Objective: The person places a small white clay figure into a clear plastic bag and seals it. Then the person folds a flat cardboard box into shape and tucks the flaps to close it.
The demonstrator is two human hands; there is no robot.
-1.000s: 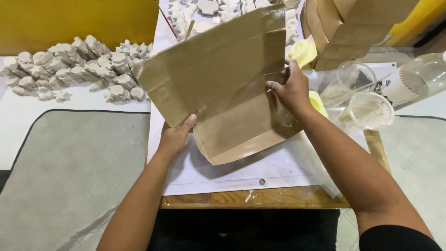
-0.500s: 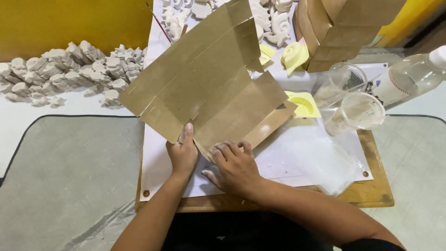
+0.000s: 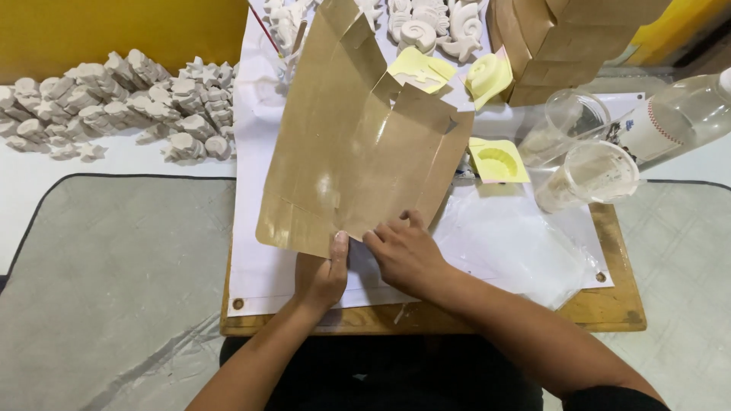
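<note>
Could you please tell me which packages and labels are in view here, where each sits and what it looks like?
Flat cardboard box blank: centre, brown and glossy, near edge held by left hand and right hand.
Stacked cardboard boxes: top right, brown.
Clear bottle: far right, lying down.
Bottle label: white band with red and dark print.

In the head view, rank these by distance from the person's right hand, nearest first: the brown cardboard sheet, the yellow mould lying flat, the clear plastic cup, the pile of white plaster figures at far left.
From the right hand:
1. Brown cardboard sheet: touching, at its lower edge.
2. Yellow mould: up and to the right.
3. Clear plastic cup: farther right.
4. Pile of white plaster figures: far upper left.
</note>
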